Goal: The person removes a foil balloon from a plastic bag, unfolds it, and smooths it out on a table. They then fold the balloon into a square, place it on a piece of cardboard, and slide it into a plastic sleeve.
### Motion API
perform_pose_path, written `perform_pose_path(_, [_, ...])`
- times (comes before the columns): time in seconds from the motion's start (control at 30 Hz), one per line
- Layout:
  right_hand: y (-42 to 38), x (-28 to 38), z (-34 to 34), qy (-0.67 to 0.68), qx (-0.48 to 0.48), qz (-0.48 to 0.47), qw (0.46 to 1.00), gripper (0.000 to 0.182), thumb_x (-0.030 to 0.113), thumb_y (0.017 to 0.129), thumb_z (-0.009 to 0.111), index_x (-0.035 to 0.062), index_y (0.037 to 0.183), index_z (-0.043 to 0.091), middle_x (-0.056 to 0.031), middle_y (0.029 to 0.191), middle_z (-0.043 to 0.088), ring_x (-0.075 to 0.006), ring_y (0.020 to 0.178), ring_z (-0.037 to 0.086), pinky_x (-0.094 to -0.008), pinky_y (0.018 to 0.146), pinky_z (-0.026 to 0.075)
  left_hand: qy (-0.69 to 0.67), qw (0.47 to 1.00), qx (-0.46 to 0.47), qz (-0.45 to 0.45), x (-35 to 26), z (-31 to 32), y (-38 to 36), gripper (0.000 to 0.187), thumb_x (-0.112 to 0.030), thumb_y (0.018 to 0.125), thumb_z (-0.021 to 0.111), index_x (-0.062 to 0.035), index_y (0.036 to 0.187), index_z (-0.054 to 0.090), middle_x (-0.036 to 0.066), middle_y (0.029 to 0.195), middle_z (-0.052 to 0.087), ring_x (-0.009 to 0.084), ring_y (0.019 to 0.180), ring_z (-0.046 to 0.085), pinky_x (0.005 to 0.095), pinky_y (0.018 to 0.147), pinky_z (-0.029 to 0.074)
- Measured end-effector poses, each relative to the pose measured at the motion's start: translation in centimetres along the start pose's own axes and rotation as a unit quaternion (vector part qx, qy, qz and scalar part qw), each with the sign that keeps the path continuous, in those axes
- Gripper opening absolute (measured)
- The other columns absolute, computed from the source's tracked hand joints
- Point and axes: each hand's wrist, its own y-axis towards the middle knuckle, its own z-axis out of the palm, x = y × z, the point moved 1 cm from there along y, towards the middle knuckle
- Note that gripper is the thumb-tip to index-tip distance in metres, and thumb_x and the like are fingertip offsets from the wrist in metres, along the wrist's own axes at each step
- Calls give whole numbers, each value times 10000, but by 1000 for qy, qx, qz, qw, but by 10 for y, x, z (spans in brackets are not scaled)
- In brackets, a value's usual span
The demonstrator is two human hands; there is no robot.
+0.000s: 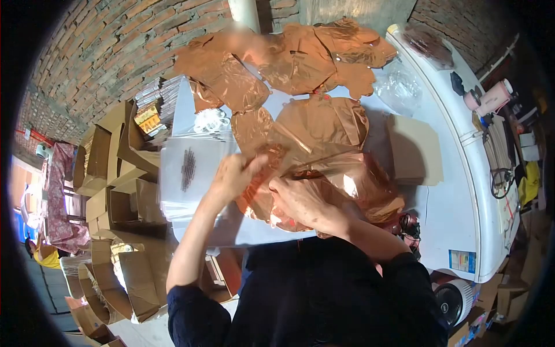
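Flat, uninflated copper-coloured foil balloons lie over the table in front of me. My left hand (234, 175) is closed on the upper edge of the nearest foil balloon (260, 199); its fingertips are slightly blurred. Close by, my right hand (306, 203) has its fingers bent in a pinch on the same foil, with the knuckles upward. Under and beyond my right wrist spreads a shiny crumpled foil balloon (370, 182). Farther off rests a rounded foil balloon (329, 124), and a large heap of foil balloons (300, 58) covers the back of the table.
Clear plastic bags (191, 173) are stacked at the table's left, with a white bundle (211, 120) behind. Right of the foil are cardboard sheets (413, 150) and a clear plastic bag (399, 89). Open cartons (136, 208) crowd the left; a fan (451, 303) stands lower right.
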Motion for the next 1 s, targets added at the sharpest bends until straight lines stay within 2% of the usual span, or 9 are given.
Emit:
perform_pose_path(0.1, [-6,-3,-3,108,-35,-20,993,153,147,996,633,40,1101,600,-198,954,722,-390,791,728,-493,685,575,-208,968,110,-84,-10,17,-46,495,-403,1055,675,49,1255,689,113,1032,748,182,924,711,362,781,585])
perform_pose_path(0.2, [-15,-9,-1,199,-67,-17,978,182,113,1004,653,21,1150,591,-167,1008,724,-299,811,731,-431,684,573,-278,954,109,18,-10,50,-74,735,-338,993,775,-2,1541,418,150,1301,653,216,1095,691,346,930,585])
perform_pose_path(0.27, [-18,5,-20,285,13,142,948,200,88,1029,661,25,1196,570,-98,1045,701,-172,922,693,-340,748,564,-249,965,83,26,-31,58,-87,958,-287,881,884,-34,1603,307,185,1262,683,244,1069,717,366,912,595])
perform_pose_path(0.33, [-23,-1,-18,345,-36,85,934,195,89,1031,667,12,1173,557,-140,1010,711,-210,904,715,-368,758,562,-221,973,41,41,-44,69,-94,1073,-253,807,934,-61,1625,266,235,1291,682,291,1004,738,405,887,602])
perform_pose_path(0.43, [-31,-3,-22,410,-49,58,909,186,112,1060,652,5,1186,567,-119,1029,718,-136,947,693,-344,819,563,-174,973,-97,113,-51,93,-95,1047,-195,831,900,-67,1637,245,256,1326,670,332,985,744,430,841,601])
perform_pose_path(0.5, [-39,6,-32,427,-40,60,901,199,133,1061,660,13,1200,584,-108,1027,718,-124,961,689,-337,824,564,-193,974,-103,55,-53,98,-98,764,-83,912,772,-53,1568,381,267,1274,695,379,1030,748,437,834,601])
perform_pose_path(0.63, [-44,1,-63,166,-143,-31,975,414,178,933,789,41,1286,620,-127,1177,698,-287,1047,694,-394,875,568,-181,960,-187,100,-63,95,-97,382,5,967,657,-30,1346,625,210,1050,729,356,920,727,416,795,584])
perform_pose_path(0.7, [-41,-5,-87,71,-171,-98,978,546,124,824,845,48,1319,627,-136,1294,662,-363,1259,600,-452,1111,455,-134,953,-209,172,-65,84,-99,322,8,963,665,-32,1282,676,183,985,718,345,878,709,412,770,570])
perform_pose_path(1.0, [-47,-29,-120,29,2,-214,976,137,150,902,767,48,972,709,-100,920,685,-293,880,669,-424,816,518,-120,933,-247,234,-82,37,-133,217,48,919,689,-19,1111,763,127,837,678,268,711,656,344,662,520])
